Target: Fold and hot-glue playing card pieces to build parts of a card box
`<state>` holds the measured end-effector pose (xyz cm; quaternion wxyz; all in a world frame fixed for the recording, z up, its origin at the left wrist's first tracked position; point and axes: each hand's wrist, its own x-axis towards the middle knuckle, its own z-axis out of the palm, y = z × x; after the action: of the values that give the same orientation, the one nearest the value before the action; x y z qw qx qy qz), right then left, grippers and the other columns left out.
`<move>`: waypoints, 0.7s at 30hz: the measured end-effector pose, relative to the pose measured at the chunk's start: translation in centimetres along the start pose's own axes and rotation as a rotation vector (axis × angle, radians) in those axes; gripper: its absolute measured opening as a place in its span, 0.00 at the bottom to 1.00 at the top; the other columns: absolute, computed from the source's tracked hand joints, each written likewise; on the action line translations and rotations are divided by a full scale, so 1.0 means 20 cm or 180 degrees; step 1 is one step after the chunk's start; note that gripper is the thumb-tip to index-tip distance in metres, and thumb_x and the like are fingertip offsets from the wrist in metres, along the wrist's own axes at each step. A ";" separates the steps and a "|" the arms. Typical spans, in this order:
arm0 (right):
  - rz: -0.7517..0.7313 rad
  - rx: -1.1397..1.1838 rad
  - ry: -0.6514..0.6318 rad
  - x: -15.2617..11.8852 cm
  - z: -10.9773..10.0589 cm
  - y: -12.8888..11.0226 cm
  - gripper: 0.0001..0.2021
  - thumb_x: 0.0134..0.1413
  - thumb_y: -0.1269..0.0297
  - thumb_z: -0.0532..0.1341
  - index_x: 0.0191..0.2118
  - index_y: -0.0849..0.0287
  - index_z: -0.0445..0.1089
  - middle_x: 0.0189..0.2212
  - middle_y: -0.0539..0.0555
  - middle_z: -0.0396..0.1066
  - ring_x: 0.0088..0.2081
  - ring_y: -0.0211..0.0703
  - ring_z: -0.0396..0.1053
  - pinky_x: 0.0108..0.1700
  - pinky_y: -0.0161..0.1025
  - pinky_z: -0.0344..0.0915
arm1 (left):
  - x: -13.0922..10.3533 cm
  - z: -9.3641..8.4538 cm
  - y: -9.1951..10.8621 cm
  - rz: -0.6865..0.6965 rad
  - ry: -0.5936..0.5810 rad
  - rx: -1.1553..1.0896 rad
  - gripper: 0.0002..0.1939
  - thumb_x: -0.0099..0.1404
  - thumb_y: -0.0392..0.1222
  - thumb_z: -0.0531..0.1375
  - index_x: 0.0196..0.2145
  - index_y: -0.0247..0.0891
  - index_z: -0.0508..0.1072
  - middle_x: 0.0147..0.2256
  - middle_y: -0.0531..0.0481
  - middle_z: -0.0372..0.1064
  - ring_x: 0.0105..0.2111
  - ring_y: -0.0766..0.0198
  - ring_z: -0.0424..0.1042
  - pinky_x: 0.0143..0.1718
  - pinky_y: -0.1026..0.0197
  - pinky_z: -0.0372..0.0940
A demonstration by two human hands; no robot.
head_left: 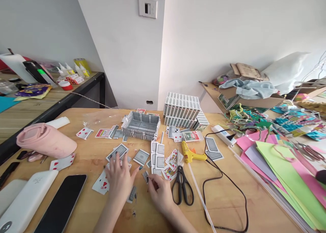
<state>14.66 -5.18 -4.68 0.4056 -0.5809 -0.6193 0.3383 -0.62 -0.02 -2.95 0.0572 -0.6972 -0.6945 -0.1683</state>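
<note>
My left hand (119,175) is spread out over loose playing cards, its fingertips at a patterned card back (117,152). My right hand (160,192) is closed in a pinch on a small piece of playing card (145,175); the fingers partly cover it. Between and beyond my hands lie another face-down card (141,157) and a strip of folded card pieces (159,161). Further back stands an open-topped box made of cards (141,125). Black-handled scissors (180,187) rest just right of my right hand, beside face cards (170,168).
A yellow glue gun (192,154) with its black cord (221,177) lies at right, near a clear glue stick (200,192). Stacked card blocks (181,107) stand at the back. A phone (62,202) and pink roll (46,139) sit left; coloured paper (282,175) lies far right.
</note>
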 end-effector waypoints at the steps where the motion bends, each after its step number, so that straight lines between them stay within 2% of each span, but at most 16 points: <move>1: 0.0013 -0.0017 -0.0011 0.00 0.00 0.00 0.11 0.54 0.68 0.52 0.35 0.61 0.71 0.19 0.52 0.69 0.20 0.39 0.64 0.25 0.33 0.59 | -0.02 -0.01 -0.03 -0.0187 -0.0041 0.0185 0.28 0.61 0.49 0.52 0.53 0.26 0.62 0.57 0.23 0.52 0.57 0.30 0.50 0.48 0.31 0.52; 3: 0.0033 -0.0054 -0.0018 0.00 0.00 0.00 0.11 0.54 0.67 0.52 0.35 0.62 0.71 0.19 0.52 0.70 0.21 0.39 0.64 0.25 0.33 0.59 | -0.07 -0.01 -0.11 -0.0346 -0.0153 0.0311 0.31 0.59 0.51 0.52 0.53 0.22 0.61 0.56 0.21 0.53 0.56 0.31 0.50 0.48 0.35 0.55; 5: 0.0035 -0.0072 -0.0038 0.00 0.00 -0.01 0.11 0.53 0.67 0.53 0.35 0.62 0.72 0.20 0.52 0.70 0.21 0.39 0.65 0.26 0.33 0.59 | -0.11 0.00 -0.18 -0.0232 -0.0288 0.0196 0.37 0.57 0.52 0.53 0.51 0.12 0.60 0.52 0.17 0.57 0.54 0.35 0.56 0.50 0.42 0.56; 9: 0.0098 -0.0035 -0.0072 0.00 -0.01 -0.01 0.11 0.53 0.68 0.53 0.36 0.61 0.72 0.20 0.52 0.70 0.21 0.39 0.65 0.26 0.33 0.59 | -0.15 0.03 -0.25 -0.0155 -0.0405 -0.0037 0.36 0.58 0.55 0.49 0.52 0.17 0.60 0.52 0.22 0.59 0.53 0.39 0.60 0.50 0.45 0.59; 12: 0.0156 -0.0031 -0.0021 0.00 -0.01 0.00 0.11 0.53 0.67 0.53 0.36 0.61 0.72 0.20 0.52 0.69 0.22 0.39 0.65 0.26 0.33 0.59 | -0.14 0.02 -0.24 -0.0123 -0.0300 -0.0325 0.34 0.58 0.55 0.51 0.53 0.24 0.60 0.53 0.27 0.60 0.53 0.42 0.62 0.49 0.47 0.62; 17: 0.0223 0.0245 -0.0009 -0.01 -0.02 0.01 0.11 0.53 0.66 0.54 0.36 0.61 0.72 0.18 0.51 0.68 0.21 0.38 0.64 0.25 0.33 0.60 | -0.12 -0.08 -0.17 -0.0116 0.0007 -0.0782 0.31 0.58 0.52 0.55 0.56 0.36 0.58 0.56 0.35 0.58 0.52 0.45 0.63 0.45 0.48 0.66; 21: 0.0554 0.0981 0.0067 0.02 -0.04 -0.05 0.12 0.55 0.60 0.55 0.34 0.62 0.72 0.19 0.52 0.69 0.20 0.37 0.64 0.24 0.33 0.60 | -0.10 -0.16 -0.09 0.0358 0.0177 -0.1282 0.30 0.59 0.49 0.57 0.57 0.40 0.56 0.57 0.39 0.58 0.54 0.49 0.61 0.51 0.49 0.63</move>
<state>14.85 -4.88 -3.41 0.4654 -0.5669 -0.5032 0.4569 -2.84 -2.81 -0.88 -0.0548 -0.7274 -0.6049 -0.3194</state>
